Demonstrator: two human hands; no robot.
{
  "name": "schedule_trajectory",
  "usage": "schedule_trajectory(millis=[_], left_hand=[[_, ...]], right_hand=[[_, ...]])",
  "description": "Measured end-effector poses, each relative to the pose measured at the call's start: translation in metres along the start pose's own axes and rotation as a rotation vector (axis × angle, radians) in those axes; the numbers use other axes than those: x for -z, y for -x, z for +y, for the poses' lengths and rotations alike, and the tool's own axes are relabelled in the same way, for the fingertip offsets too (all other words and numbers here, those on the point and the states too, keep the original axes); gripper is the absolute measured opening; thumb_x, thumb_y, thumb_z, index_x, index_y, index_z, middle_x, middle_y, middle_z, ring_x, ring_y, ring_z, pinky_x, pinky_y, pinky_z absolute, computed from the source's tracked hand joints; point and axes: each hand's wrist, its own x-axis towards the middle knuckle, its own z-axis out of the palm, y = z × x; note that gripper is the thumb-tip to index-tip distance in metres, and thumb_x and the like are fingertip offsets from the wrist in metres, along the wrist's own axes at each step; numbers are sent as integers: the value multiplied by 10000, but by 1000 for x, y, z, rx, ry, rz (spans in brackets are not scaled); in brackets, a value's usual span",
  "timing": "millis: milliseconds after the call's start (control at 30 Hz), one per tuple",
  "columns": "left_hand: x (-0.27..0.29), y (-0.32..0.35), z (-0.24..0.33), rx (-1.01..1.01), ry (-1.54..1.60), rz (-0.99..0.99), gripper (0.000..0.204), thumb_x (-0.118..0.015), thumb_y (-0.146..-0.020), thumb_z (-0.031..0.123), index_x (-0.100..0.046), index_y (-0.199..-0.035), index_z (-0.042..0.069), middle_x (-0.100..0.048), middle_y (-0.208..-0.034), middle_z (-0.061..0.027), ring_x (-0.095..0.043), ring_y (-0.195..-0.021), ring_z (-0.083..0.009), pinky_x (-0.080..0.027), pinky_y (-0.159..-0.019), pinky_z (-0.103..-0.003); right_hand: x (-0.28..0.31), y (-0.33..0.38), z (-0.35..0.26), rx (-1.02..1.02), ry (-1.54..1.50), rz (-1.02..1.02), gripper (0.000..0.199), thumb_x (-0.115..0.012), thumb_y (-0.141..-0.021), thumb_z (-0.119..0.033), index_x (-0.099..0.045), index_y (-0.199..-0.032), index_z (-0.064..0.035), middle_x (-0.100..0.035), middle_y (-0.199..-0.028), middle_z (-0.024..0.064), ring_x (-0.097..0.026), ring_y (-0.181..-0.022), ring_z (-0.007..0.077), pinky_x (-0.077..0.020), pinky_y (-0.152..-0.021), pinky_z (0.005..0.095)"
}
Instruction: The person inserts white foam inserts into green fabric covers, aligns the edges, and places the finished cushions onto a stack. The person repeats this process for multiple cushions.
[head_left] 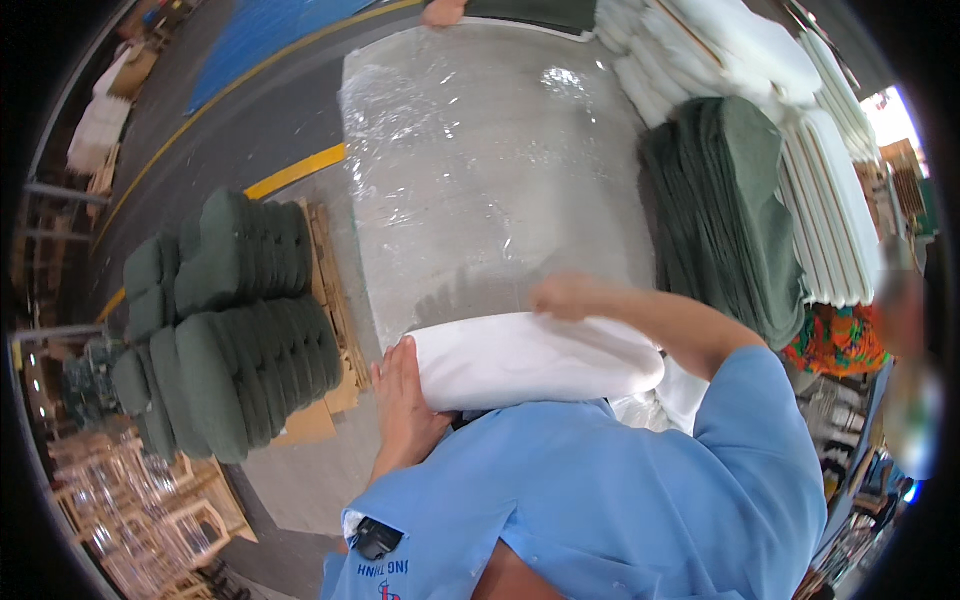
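A plastic-wrapped table [480,160] stands on a grey floor [250,120] marked with yellow lines [295,172] and a blue patch [250,35]. Green cushions [230,320] sit stacked on a pallet [335,290] at left. Green covers [725,210] and white pads [800,130] are piled at right.
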Motion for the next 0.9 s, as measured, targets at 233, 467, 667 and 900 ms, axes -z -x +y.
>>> schedule_trajectory(millis=[233, 467, 667, 900], left_hand=[[-10, 8, -8, -14, -19, 36, 1167, -900, -635, 157, -305, -1633, 54, -423, -1599, -242, -365, -1514, -453, -163, -1268, -650], [-5, 0, 0, -10, -51, -4, 1120, -867, -657, 136, -321, -1632, 62, -444, -1574, -236, -388, -1494, -450, -172, -1260, -658], [-8, 5, -4, -12, -92, -28, 1091, -867, -658, 121, -357, -1621, 79, -483, -1542, -219, -404, -1483, -446, -197, -1247, -658], [-4, -3, 7, 2, -106, -65, 1092, -883, -638, 137, -387, -1611, 112, -522, -1509, -205, -446, -1455, -437, -218, -1235, -659]], right_hand=[[58, 61, -25, -176, -359, -30, 189, -652, -1005, -245, -708, -1076, -80, -754, -1032, 143, -709, -990, 344, -530, -858, 452], [-4, 69, -10, -84, -194, -16, 266, -621, -1038, -323, -693, -1046, -67, -747, -989, 170, -714, -969, 357, -540, -859, 467], [40, 103, 80, -568, -487, 457, 261, -647, -1033, -318, -682, -1086, -65, -735, -901, 150, -685, -777, 310, -530, -737, 445], [31, 154, 50, -785, -360, 19, 457, -583, -1059, -465, -748, -1237, -77, -762, -1016, 192, -714, -953, 341, -532, -859, 479]])
